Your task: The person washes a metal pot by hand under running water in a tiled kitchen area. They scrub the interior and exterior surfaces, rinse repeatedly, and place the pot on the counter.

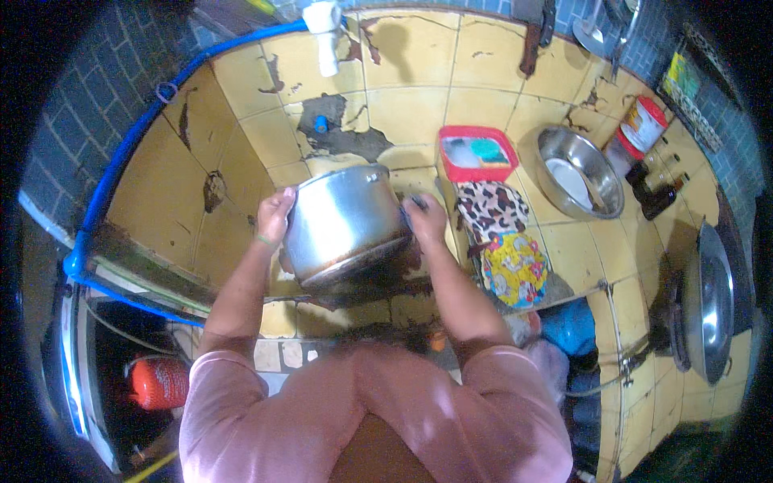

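Note:
A large metal cooking pot [341,220] is held between my two hands over the yellow-tiled sink area, tilted so its side faces me. My left hand [275,216] grips its left side. On the right, my right hand [425,218] closes around a dark handle. The pot's inside is turned away from view. Beyond it, a white tap [326,36] is fixed at the far wall. Close to my right hand lie a leopard-print pot holder [492,209] and a yellow patterned one [514,268].
A red tub [477,175] with suds and a green sponge stands right of the pot. Farther right are a steel basin [546,192], dark bottles [658,202] and a wok [715,308]. A blue pipe [130,136] edges the left. Knives [531,48] hang on the far wall.

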Available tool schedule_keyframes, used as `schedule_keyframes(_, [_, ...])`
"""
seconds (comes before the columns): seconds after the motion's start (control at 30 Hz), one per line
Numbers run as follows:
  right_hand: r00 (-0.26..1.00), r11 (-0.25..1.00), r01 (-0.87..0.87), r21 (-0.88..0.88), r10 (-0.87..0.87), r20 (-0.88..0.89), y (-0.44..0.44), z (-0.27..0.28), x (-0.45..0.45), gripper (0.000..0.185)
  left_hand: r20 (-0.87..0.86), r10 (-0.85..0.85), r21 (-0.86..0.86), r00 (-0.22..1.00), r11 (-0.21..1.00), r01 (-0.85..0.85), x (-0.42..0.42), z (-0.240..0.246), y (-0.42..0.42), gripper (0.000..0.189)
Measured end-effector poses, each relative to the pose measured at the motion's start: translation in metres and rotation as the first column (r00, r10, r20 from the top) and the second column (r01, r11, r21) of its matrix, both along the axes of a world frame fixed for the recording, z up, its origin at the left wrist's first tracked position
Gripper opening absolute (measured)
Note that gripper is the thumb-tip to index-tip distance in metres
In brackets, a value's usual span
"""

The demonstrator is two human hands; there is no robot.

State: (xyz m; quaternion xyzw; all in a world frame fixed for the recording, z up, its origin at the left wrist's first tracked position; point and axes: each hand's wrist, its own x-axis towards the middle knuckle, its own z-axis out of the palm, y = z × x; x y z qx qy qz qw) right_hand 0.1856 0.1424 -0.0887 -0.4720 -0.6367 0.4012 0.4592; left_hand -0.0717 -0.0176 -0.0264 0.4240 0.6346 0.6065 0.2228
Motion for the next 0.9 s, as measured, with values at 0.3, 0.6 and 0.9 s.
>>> schedule_keyframes(0.3, [0.814, 0.936, -0.351, -0.025, 0.292, -0.503, 0.041, 0.051, 0.006, 0.028, -0.640, 0.013, -0.194, 0.769, 0.965, -0.177, 0.055, 0.041, 0.014, 0.047])
schedule_keyframes(0.6, [0.969, 0.744, -0.243, 0.622, 0.156, 0.191, -0.010, 0.110, -0.025, 0.024, -0.663, 0.100, -0.267, 0.742, 0.894, -0.359, 0.070, 0.051, 0.027, 0.055])
schedule_keyframes(0.9, [0.899, 0.602, -0.395, 0.694, 0.408, 0.159, -0.076, 0.107, -0.047, 0.029, -0.640, 0.185, -0.167, 0.746, 0.914, -0.370, 0.040, 0.025, 0.018, 0.052])
